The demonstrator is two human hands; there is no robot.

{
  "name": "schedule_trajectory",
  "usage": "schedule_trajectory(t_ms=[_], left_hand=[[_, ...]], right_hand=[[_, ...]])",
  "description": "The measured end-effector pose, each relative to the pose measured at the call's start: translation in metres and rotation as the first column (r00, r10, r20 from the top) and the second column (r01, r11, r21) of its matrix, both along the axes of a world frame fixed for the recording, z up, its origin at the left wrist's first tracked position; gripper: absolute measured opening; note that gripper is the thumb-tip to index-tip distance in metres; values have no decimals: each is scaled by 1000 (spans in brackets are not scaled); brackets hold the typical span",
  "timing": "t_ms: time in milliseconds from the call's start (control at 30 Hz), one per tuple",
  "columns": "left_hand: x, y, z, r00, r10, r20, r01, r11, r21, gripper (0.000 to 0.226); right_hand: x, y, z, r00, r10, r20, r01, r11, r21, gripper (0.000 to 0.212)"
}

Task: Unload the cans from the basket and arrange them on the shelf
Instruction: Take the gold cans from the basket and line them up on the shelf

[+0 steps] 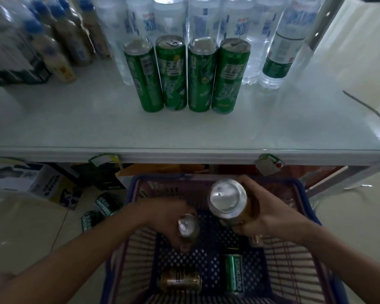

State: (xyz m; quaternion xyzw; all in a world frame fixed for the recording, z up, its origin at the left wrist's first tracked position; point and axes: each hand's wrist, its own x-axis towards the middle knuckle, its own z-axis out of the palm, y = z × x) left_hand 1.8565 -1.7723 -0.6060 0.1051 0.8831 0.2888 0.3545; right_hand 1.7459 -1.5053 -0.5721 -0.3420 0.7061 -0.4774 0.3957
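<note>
A blue plastic basket (140, 183) stands on the floor below the white shelf (184, 128). My right hand (266, 213) grips a golden can (228, 199) upright, lifted above the basket near its far side. My left hand (169, 216) holds a second, smaller-looking can (188, 228) lower down inside the basket. On the basket's floor lie a golden can (181, 280) and a green can (234, 274) on their sides. Several tall green cans (184, 75) stand in a row on the shelf.
Clear water bottles (276, 49) stand behind and right of the green cans; more bottles (59, 47) crowd the shelf's back left. Green cans (101, 207) and cardboard boxes (51, 185) lie on the floor left of the basket. A metal shelf post (316, 34) rises at right.
</note>
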Motion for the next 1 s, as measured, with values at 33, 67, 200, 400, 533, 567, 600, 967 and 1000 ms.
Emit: schedule_trajectory(t_ms=[33,67,200,400,533,567,600,967,1000], left_hand=[[-4,-6,23,999,25,-28,-24,999,45,52],[-7,-10,47,997,54,-49,-49,994,102,51],[-16,-24,116,980,155,-123,-111,944,311,52],[-19,-45,147,855,518,-30,-381,666,641,57],[-21,-58,147,749,638,177,-455,301,838,39],[-23,-60,148,722,655,223,-460,213,862,47],[-25,-62,148,688,675,267,-467,130,875,56],[-45,-79,139,123,989,79,-507,-6,862,52],[-45,-80,137,68,997,-28,-534,60,843,53]], right_hand=[[-2,-5,10,1000,-11,19,12,999,-47,84],[-3,-9,19,999,-32,39,35,995,-89,87],[-11,-28,44,977,-145,154,175,964,-202,89],[-24,-52,68,960,-180,216,246,909,-337,70],[-31,-66,79,928,-267,260,355,846,-399,70],[-32,-69,82,921,-297,251,379,834,-402,68],[-32,-73,86,915,-334,224,399,827,-397,65],[-30,-119,79,873,-481,-81,429,836,-342,61],[-30,-124,76,867,-490,-94,435,834,-339,66]])
